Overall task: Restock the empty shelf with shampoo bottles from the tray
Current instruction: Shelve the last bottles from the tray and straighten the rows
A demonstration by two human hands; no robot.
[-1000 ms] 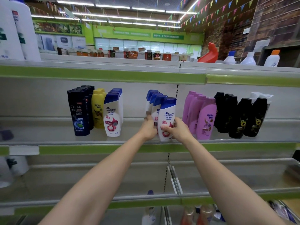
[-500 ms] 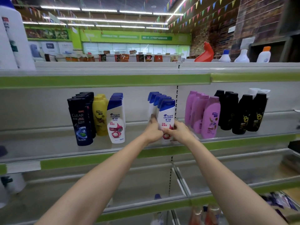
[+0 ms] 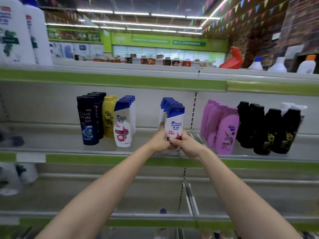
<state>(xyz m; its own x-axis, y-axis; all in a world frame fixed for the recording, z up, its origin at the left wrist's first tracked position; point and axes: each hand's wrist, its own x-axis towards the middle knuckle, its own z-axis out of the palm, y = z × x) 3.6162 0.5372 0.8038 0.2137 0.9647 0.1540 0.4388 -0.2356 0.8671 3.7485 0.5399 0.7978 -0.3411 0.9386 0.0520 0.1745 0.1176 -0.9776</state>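
Note:
A white shampoo bottle with a blue cap [image 3: 174, 123] stands at the front of a row of matching bottles [image 3: 166, 102] on the middle shelf [image 3: 69, 145]. My left hand [image 3: 159, 140] holds its lower left side and my right hand [image 3: 187, 145] wraps its lower right side. The bottle is upright with its label facing me. Its base is hidden behind my fingers. No tray is in view.
Left on the same shelf stand dark Clear bottles [image 3: 88, 121], yellow bottles [image 3: 108, 116] and another white, blue-capped row [image 3: 123, 125]. Purple bottles [image 3: 222, 128] and black bottles [image 3: 269, 130] stand to the right. A lower shelf [image 3: 120, 195] lies below; large white bottles [image 3: 19, 31] stand top left.
Both hands have stayed on the front white bottle at the row. The camera view has shifted slightly; the bottle now stands a bit straighter against the row behind it.

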